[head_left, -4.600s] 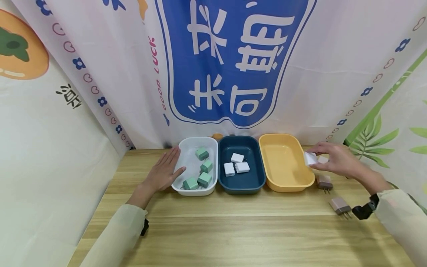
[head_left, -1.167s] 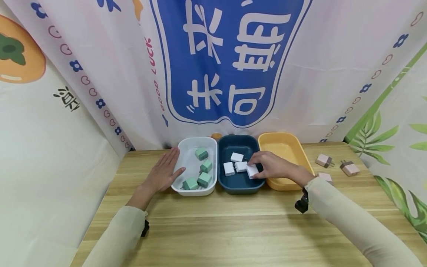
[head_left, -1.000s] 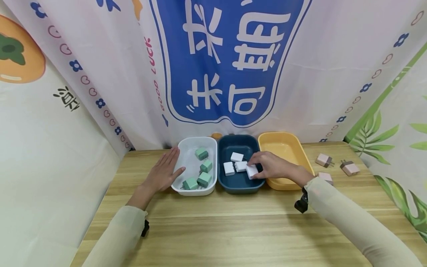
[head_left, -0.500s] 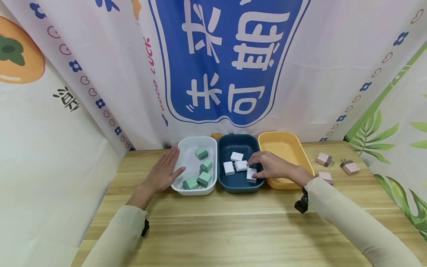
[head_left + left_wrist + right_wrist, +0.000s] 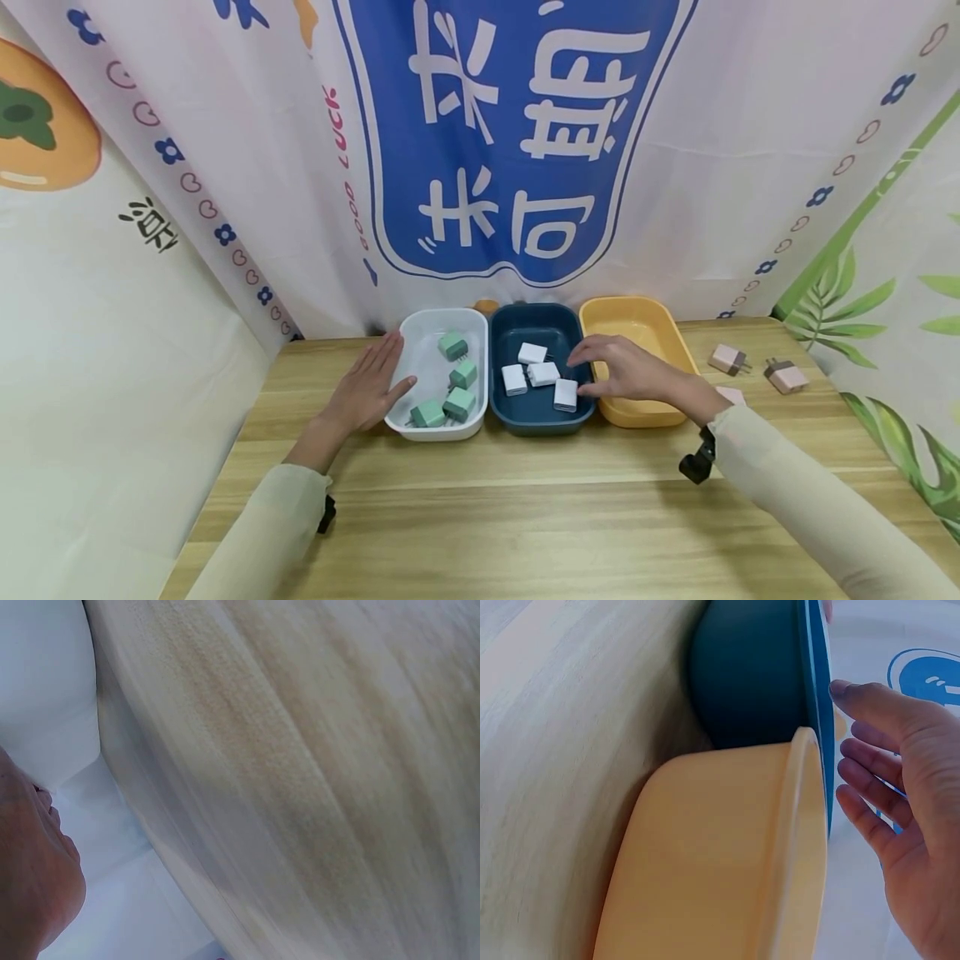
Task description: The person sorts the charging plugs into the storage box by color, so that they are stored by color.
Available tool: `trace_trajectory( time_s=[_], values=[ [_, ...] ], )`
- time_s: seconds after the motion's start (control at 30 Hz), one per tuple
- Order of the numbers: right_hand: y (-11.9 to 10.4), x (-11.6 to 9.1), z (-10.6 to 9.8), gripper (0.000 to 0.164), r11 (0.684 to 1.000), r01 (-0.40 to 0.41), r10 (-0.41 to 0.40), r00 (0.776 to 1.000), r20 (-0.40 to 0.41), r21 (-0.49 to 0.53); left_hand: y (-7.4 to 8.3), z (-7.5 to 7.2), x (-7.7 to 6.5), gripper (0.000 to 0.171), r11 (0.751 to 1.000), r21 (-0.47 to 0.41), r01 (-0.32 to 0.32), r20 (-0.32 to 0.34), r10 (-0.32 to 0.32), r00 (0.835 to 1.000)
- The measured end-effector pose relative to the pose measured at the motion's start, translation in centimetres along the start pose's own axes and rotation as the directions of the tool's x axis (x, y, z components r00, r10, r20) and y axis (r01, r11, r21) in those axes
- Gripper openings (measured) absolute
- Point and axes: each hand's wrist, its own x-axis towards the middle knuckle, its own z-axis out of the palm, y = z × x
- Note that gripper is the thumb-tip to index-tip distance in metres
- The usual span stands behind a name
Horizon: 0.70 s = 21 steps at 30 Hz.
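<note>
My left hand (image 5: 365, 385) rests with straight fingers against the left rim of the white bin (image 5: 411, 379), which holds several green charger plugs (image 5: 460, 403). Over the right edge of the dark blue bin (image 5: 525, 421) hovers my right hand (image 5: 626, 368), its fingers apart and holding nothing. Just left of its fingertips a white charger plug (image 5: 566, 395) lies in the blue bin, beside more white ones. In the right wrist view, the right hand (image 5: 907, 780) shows loosely bent fingers above the rims of the blue bin (image 5: 757, 675) and the yellow bin (image 5: 712, 847).
The yellow bin (image 5: 645, 321) stands right of the blue one, under the right wrist, with bare floor showing. Pink-and-brown charger plugs (image 5: 787, 377) lie on the wooden table (image 5: 480, 517) to its right, one partly hidden by the sleeve. A printed curtain (image 5: 300, 167) hangs behind.
My right hand carried a white charger plug from right of the yellow bin into the blue bin and let it go. It has since lifted slightly rightward. The left hand stays put.
</note>
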Motion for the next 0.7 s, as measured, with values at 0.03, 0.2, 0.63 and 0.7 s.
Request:
trace_trajectory(
  time_s=[0.03,0.2,0.63,0.7],
  values=[
    [0.0,-0.2,-0.1,0.039,1.000,-0.001,0.001,1.000,-0.004,0.003,0.0,0.0,0.0,0.085,1.000,-0.002,0.000,0.000,0.000,1.000],
    [0.4,-1.1,-0.7,0.039,1.000,0.019,-0.019,0.999,-0.050,0.000,0.0,-0.1,0.0,0.085,1.000,-0.011,0.006,0.009,-0.006,1.000],
    [1.8,-3.7,-2.5,0.034,1.000,-0.019,0.019,0.996,-0.091,0.000,0.1,-0.1,0.1,0.085,1.000,-0.020,0.013,0.019,-0.013,1.000],
    [1.8,-4.1,-2.8,0.034,0.999,-0.035,0.035,0.996,-0.088,0.001,0.1,-0.1,0.1,0.085,1.000,-0.021,0.014,0.020,-0.013,1.000]
  ],
)
